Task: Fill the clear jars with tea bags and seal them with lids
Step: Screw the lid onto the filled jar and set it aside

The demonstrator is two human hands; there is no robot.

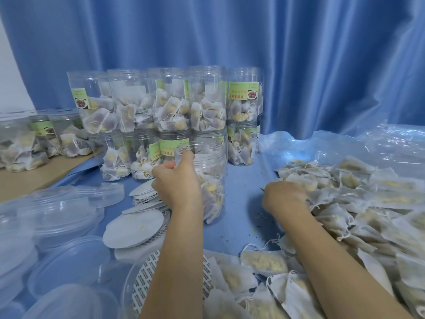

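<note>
Left hand [177, 180] grips rim of open clear jar [210, 178] mid-counter, roughly half full of tea bags. Right hand [284, 195] curled into the loose tea bag pile [358, 203] on the right; can't tell if it has one pinched. Stacked filled jars [170, 104] behind, apparently unlidded. Clear lids [57, 210] and liner discs [135, 229] wait left. Judgement: filling well along, sealing mostly left.

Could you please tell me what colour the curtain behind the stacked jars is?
The curtain is blue, hanging in folds; the head view shows it.
</note>
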